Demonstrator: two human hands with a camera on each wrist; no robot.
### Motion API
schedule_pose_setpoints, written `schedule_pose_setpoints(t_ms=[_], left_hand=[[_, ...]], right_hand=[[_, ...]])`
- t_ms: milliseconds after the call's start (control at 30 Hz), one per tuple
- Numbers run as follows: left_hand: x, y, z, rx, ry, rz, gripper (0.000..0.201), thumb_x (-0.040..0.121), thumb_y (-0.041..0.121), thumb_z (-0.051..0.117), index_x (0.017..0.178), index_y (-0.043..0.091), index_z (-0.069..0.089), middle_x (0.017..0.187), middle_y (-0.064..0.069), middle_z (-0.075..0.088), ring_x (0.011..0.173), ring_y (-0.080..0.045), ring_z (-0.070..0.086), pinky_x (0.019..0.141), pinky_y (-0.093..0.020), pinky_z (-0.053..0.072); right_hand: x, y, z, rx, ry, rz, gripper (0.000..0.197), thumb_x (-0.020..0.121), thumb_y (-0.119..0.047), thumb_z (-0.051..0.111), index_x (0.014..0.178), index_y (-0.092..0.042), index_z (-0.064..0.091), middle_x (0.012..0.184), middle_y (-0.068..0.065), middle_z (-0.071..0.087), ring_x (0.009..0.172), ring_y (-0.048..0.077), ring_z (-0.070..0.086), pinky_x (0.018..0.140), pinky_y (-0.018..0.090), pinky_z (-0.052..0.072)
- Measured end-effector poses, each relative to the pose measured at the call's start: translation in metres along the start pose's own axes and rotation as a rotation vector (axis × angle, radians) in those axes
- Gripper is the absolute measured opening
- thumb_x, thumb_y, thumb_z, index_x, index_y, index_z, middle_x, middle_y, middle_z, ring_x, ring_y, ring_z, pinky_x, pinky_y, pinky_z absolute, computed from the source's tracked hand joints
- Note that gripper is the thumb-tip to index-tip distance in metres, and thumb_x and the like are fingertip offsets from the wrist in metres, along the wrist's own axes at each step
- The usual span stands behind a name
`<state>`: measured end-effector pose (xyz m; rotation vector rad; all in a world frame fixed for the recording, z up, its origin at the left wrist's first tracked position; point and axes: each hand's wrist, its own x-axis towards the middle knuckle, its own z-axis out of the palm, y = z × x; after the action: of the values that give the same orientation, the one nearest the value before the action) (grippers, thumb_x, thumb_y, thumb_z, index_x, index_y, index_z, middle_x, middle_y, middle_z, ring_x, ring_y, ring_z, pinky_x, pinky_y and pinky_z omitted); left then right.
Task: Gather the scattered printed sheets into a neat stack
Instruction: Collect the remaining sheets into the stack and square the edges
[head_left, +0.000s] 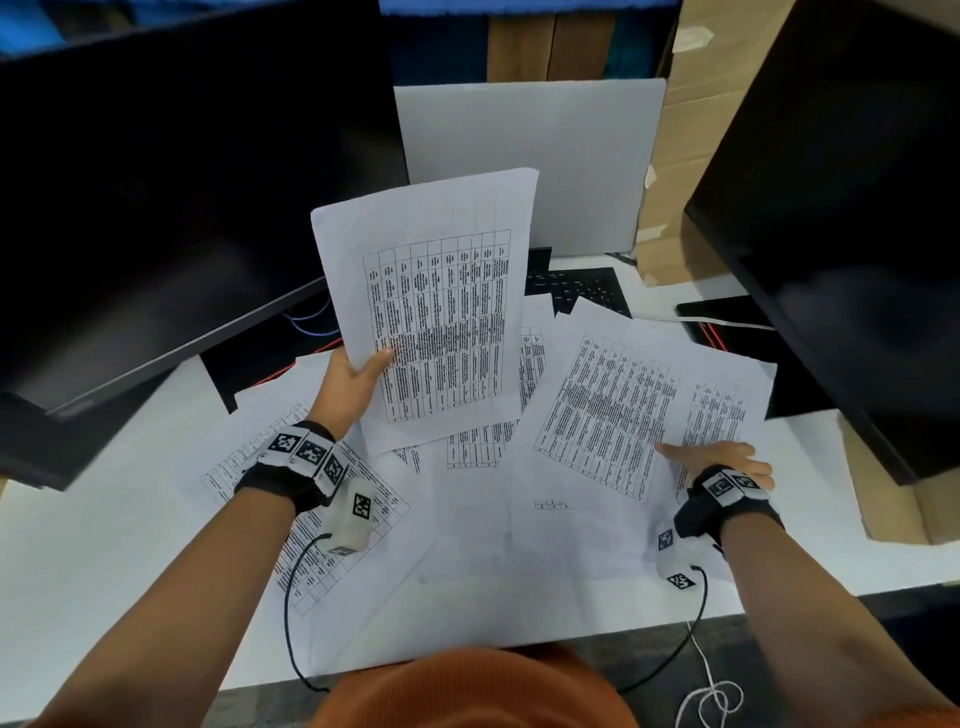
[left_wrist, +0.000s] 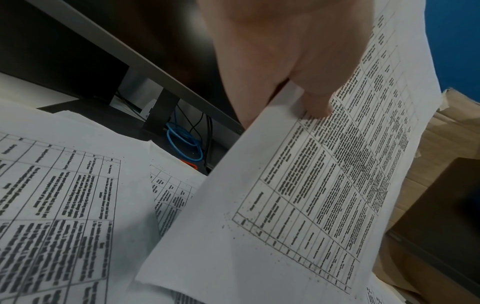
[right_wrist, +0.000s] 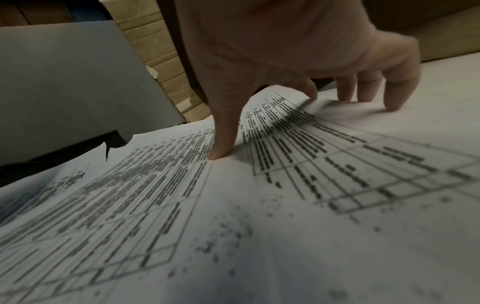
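Note:
My left hand (head_left: 363, 371) holds one printed sheet (head_left: 441, 312) upright above the desk, thumb on its printed face at the left edge. The left wrist view shows that thumb (left_wrist: 315, 105) pinching the held sheet (left_wrist: 311, 205). My right hand (head_left: 711, 457) rests on two overlapping printed sheets (head_left: 613, 410) at the right. Its thumb (right_wrist: 221, 148) and bent fingertips (right_wrist: 394, 100) press on the paper (right_wrist: 259, 205) without gripping it. More sheets lie scattered: one under my left wrist (head_left: 322, 545), and others, blank side up, in the middle (head_left: 493, 551).
A dark monitor (head_left: 182, 182) looms at the left and another (head_left: 857, 208) at the right. A black keyboard (head_left: 582, 288) lies partly under the sheets, with a white board (head_left: 530, 156) and cardboard boxes (head_left: 680, 130) behind. The desk's front edge (head_left: 156, 691) is near my body.

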<state>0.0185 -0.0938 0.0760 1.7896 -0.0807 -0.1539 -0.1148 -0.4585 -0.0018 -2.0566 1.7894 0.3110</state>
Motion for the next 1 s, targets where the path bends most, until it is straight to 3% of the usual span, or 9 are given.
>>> schedule_pose_setpoints(t_ms=[133, 367, 500, 600, 667, 733, 833, 933, 1000], left_hand=[[0.002, 0.001, 0.003, 0.002, -0.014, -0.004, 0.037, 0.091, 0.015, 0.049, 0.126, 0.002, 0.047, 0.115, -0.003, 0.055, 0.106, -0.016, 0.053, 0.093, -0.028, 0.041], [0.006, -0.004, 0.003, 0.001, -0.044, -0.031, 0.033, 0.092, 0.015, 0.049, 0.124, 0.008, 0.049, 0.112, -0.002, 0.057, 0.104, -0.018, 0.055, 0.096, -0.034, 0.042], [0.005, -0.003, 0.001, 0.001, -0.044, -0.013, 0.034, 0.092, 0.013, 0.049, 0.125, 0.007, 0.048, 0.114, -0.002, 0.056, 0.106, -0.017, 0.054, 0.095, -0.032, 0.041], [0.005, -0.004, -0.002, 0.011, -0.033, -0.013, 0.035, 0.092, 0.014, 0.049, 0.125, 0.007, 0.048, 0.114, -0.002, 0.056, 0.106, -0.017, 0.054, 0.095, -0.031, 0.041], [0.005, -0.005, -0.004, 0.018, -0.029, -0.021, 0.035, 0.091, 0.016, 0.050, 0.125, 0.007, 0.048, 0.116, -0.003, 0.057, 0.107, -0.018, 0.054, 0.096, -0.032, 0.041], [0.005, -0.006, -0.003, 0.015, -0.033, -0.019, 0.035, 0.091, 0.015, 0.050, 0.125, 0.006, 0.048, 0.116, -0.003, 0.057, 0.106, -0.017, 0.054, 0.095, -0.031, 0.041], [0.005, -0.004, 0.000, 0.019, -0.031, -0.012, 0.035, 0.091, 0.014, 0.049, 0.125, 0.006, 0.047, 0.114, -0.001, 0.055, 0.105, -0.016, 0.053, 0.093, -0.029, 0.040], [0.005, -0.005, -0.001, 0.018, -0.026, -0.006, 0.036, 0.092, 0.014, 0.049, 0.126, 0.006, 0.047, 0.116, -0.002, 0.055, 0.105, -0.015, 0.053, 0.094, -0.029, 0.039], [0.004, -0.006, -0.003, 0.017, -0.020, 0.001, 0.034, 0.092, 0.014, 0.049, 0.125, 0.006, 0.048, 0.114, -0.001, 0.056, 0.102, -0.013, 0.055, 0.094, -0.030, 0.040]], right_hand=[[0.001, -0.001, 0.001, 0.021, 0.008, -0.011, 0.127, 0.055, -0.059, 0.077, 0.144, -0.001, 0.007, 0.145, 0.025, 0.021, 0.135, 0.038, 0.021, 0.108, 0.055, 0.024], [-0.003, -0.002, 0.009, 0.107, 0.127, -0.084, 0.121, 0.050, -0.053, 0.082, 0.139, -0.004, 0.017, 0.140, 0.020, 0.031, 0.127, 0.036, 0.033, 0.102, 0.055, 0.033], [0.008, -0.002, 0.012, 0.360, -0.032, -0.147, 0.113, 0.059, -0.035, 0.084, 0.142, -0.014, 0.010, 0.140, 0.022, 0.036, 0.124, 0.041, 0.042, 0.101, 0.054, 0.039], [0.015, 0.002, 0.007, 0.576, -0.196, -0.094, 0.102, 0.048, -0.039, 0.089, 0.131, -0.005, 0.039, 0.126, 0.017, 0.056, 0.113, 0.034, 0.056, 0.090, 0.037, 0.047], [0.011, 0.000, 0.004, 0.567, -0.276, -0.149, 0.081, 0.067, -0.031, 0.080, 0.129, 0.003, 0.043, 0.122, 0.011, 0.055, 0.118, 0.031, 0.052, 0.090, 0.028, 0.042], [0.004, -0.005, 0.007, 0.578, -0.328, -0.164, 0.089, 0.069, -0.028, 0.078, 0.138, 0.002, 0.031, 0.141, 0.015, 0.044, 0.129, 0.034, 0.042, 0.104, 0.038, 0.036], [-0.012, -0.021, 0.015, 0.563, -0.395, -0.200, 0.103, 0.068, -0.026, 0.081, 0.144, -0.002, 0.015, 0.150, 0.020, 0.028, 0.137, 0.037, 0.030, 0.109, 0.047, 0.029], [-0.020, -0.030, 0.023, 0.535, -0.413, -0.225, 0.099, 0.070, -0.021, 0.079, 0.143, 0.002, 0.016, 0.149, 0.023, 0.029, 0.136, 0.038, 0.030, 0.108, 0.046, 0.031], [-0.023, -0.033, 0.026, 0.532, -0.398, -0.264, 0.085, 0.074, -0.015, 0.075, 0.139, 0.006, 0.024, 0.145, 0.020, 0.037, 0.133, 0.037, 0.035, 0.107, 0.045, 0.033]])
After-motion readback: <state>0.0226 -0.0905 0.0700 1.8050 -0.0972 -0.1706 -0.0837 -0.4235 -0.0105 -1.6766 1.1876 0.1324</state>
